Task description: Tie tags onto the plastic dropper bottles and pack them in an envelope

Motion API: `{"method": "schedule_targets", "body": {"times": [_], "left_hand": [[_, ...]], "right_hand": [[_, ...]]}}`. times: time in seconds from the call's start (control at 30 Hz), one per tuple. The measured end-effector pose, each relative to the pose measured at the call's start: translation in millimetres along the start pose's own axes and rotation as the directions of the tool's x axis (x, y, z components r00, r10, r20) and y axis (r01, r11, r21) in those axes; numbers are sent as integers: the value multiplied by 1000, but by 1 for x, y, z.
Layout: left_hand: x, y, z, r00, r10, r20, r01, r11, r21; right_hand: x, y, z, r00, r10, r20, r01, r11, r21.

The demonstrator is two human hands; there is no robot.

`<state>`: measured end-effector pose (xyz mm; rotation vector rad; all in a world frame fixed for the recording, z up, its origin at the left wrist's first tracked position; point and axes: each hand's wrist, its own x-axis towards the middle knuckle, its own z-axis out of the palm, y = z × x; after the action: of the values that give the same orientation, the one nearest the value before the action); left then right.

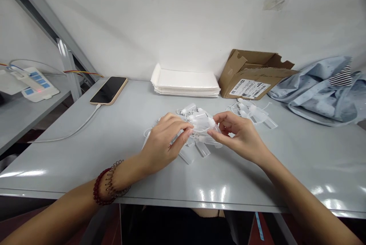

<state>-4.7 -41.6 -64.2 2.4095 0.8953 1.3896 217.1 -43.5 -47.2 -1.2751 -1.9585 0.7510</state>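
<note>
Several small translucent plastic bottles with white tips and thin white cords lie in a pile (202, 148) on the grey table. Just over this pile, a small clear bottle (199, 122) lies crosswise between my two hands. Thumb and fingers of my left hand (162, 140) close at its left end, by a white cord. My right hand (240, 132) pinches the white tip at its right end between thumb and forefinger. Fingers hide part of the bottle and of the pile. Farther right is a second cluster of such bottles (259, 115).
A stack of white padded envelopes (185, 83) lies against the wall, beside an open cardboard box (254, 75) with a label. Bluish cloth (317, 92) is heaped at right. At left, a phone (109, 90) is plugged into a white cable (77, 132). A power strip (40, 85) sits beyond.
</note>
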Motion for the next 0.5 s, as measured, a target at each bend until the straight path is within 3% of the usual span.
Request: {"method": "schedule_targets", "body": {"times": [0.17, 0.3, 0.5], "left_hand": [[1, -2, 1, 998, 30, -52, -29, 1000, 9], [1, -1, 0, 999, 30, -23, -30, 1000, -9], [0, 0, -1, 999, 14, 47, -13, 1000, -29]], "right_hand": [[-1, -3, -2, 991, -125, 57, 128, 990, -55], [-1, -8, -1, 965, -240, 103, 247, 968, -53], [-3, -9, 1, 958, -258, 126, 264, 964, -31]]}}
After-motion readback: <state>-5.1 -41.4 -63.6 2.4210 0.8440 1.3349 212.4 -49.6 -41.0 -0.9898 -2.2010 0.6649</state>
